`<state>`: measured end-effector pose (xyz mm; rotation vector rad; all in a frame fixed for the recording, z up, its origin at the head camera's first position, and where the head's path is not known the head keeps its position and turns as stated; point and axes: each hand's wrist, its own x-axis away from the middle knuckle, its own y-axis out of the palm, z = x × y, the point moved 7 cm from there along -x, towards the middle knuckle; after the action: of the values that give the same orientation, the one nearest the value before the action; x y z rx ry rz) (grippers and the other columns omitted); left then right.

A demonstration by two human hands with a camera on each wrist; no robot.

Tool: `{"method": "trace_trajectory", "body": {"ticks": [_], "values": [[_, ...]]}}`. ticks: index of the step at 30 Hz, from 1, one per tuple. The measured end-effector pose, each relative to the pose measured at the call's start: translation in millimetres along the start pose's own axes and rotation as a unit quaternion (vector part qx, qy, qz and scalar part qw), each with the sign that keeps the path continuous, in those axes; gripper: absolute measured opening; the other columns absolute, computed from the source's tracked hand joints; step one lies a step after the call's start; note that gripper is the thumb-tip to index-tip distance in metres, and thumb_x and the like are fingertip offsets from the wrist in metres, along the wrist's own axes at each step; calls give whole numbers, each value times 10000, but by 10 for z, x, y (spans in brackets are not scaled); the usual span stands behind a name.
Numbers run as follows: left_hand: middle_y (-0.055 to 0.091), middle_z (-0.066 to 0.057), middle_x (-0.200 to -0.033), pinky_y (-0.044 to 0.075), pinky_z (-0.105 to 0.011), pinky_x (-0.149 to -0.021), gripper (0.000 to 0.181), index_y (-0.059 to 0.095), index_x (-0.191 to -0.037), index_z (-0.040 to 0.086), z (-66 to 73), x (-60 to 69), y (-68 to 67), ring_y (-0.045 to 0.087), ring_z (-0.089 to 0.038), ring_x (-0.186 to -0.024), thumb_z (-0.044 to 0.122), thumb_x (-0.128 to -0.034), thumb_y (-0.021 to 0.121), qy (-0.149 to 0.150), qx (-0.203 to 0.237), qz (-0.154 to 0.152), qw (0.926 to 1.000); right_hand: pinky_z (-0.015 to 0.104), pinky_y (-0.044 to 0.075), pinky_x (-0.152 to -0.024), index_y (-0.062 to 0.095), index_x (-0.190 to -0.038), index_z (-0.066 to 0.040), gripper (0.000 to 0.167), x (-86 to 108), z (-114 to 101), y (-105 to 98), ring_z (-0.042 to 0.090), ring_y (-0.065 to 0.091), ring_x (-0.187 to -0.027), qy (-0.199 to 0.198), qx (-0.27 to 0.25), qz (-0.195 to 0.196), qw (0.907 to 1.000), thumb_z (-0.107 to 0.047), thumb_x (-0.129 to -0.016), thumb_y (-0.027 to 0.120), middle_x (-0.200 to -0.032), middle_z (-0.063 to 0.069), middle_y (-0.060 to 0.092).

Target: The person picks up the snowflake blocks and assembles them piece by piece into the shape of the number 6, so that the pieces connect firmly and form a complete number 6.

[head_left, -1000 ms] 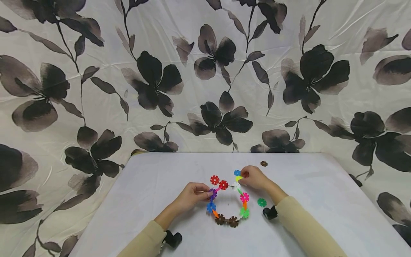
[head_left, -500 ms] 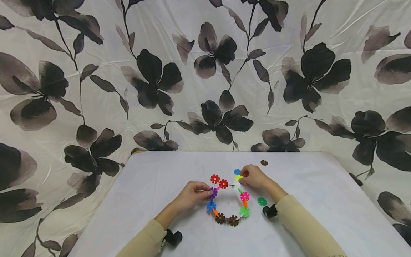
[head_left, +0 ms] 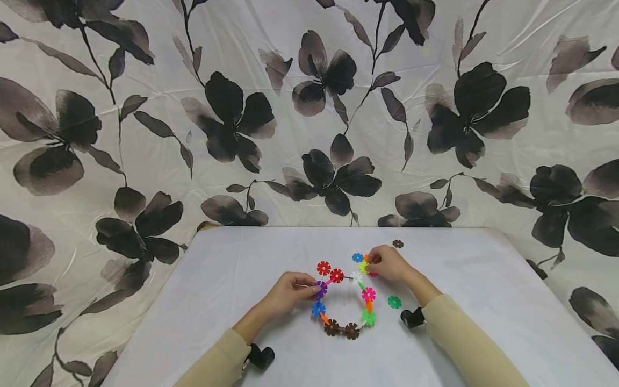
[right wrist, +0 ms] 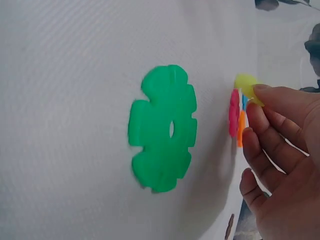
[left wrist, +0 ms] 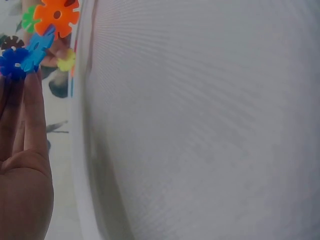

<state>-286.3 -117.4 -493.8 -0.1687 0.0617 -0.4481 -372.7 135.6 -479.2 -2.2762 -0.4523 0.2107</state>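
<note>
A ring of slotted plastic flower discs [head_left: 351, 331] in several colours stands at the middle of the table. At its left side my left hand [head_left: 292, 293] holds it by a purple disc [head_left: 321, 289]; in the left wrist view my fingers touch a dark blue disc [left wrist: 14, 62]. My right hand [head_left: 390, 264] pinches a yellow flower disc [right wrist: 246, 85] between thumb and index finger, apart from the ring's white disc [head_left: 357, 278]. Near that hand lie a blue disc [head_left: 358, 258], an orange disc [right wrist: 241, 128] and a pink disc [right wrist: 233, 114], partly hidden by it.
A loose green disc [head_left: 394, 302] lies on the white table [head_left: 464, 333] right of the ring. Farther back is a brown disc [head_left: 397, 244]. Behind the table's far edge hangs a floral cloth [head_left: 309, 129]. Black wrist cameras [head_left: 261, 358] sit at both wrists.
My right hand has shifted slightly right with the yellow disc, and the orange and pink discs now show beside it. My left hand and the ring stay nearly still.
</note>
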Motion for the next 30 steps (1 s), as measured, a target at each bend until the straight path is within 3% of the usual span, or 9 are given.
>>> {"method": "trace_trajectory", "body": {"ticks": [13, 21, 27, 30], "values": [[762, -164, -1051, 600, -343, -862, 148, 723, -1073, -53, 1, -2, -1, 755, -231, -955, 57, -987, 674, 28, -30, 3, 10000, 267, 513, -697, 717, -926, -33, 73, 84, -55, -168, 179, 567, -761, -219, -308, 263, 9989, -94, -924, 756, -817, 28, 661], [759, -153, -1048, 599, -343, -866, 152, 720, -1074, -59, -7, 1, 4, 751, -212, -958, 54, -982, 680, 9, 11, 14, 10000, 283, 542, -696, 738, -994, -27, 127, 140, -274, -253, 171, 630, -752, -582, -513, 357, 9963, -142, -939, 740, -821, 7, 706], [762, -146, -1047, 600, -345, -862, 158, 722, -1071, -56, -11, -4, 1, 751, -208, -952, 69, -980, 688, -5, 11, 26, 10000, 317, 559, -738, 746, -1041, -27, 165, 168, -514, -239, 359, 672, -830, -781, -890, 250, 9927, -167, -954, 733, -833, 19, 707], [762, -144, -1051, 600, -344, -864, 170, 721, -1077, -54, -7, -1, 6, 750, -206, -955, 84, -983, 689, -13, -9, 16, 10000, 323, 565, -747, 745, -1056, -22, 170, 167, -621, -208, 387, 674, -843, -902, -1031, 162, 9904, -159, -956, 732, -850, 42, 717]]}}
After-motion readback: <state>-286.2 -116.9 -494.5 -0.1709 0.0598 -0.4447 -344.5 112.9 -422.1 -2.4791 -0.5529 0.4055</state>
